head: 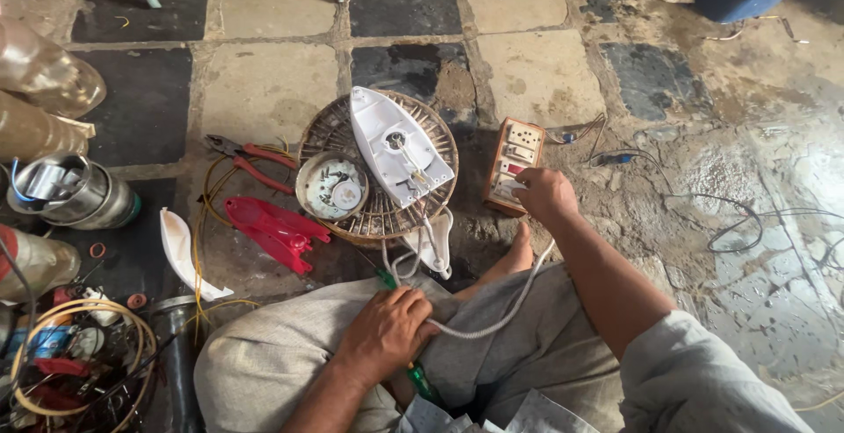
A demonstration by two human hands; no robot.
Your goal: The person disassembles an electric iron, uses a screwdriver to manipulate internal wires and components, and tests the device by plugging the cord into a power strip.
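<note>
White iron (400, 147) nose away, lengthwise; left grip (384, 334) around screwdriver (420, 380), right grip (545, 194) on switchboard (512, 163).

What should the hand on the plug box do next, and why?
Probably press the plug home: the right hand is on the wooden switchboard, and the white cord runs from it to the opened white iron.

white iron (400, 145), red pliers (255, 163), orange switchboard (512, 163), green screwdriver (420, 378)
</note>
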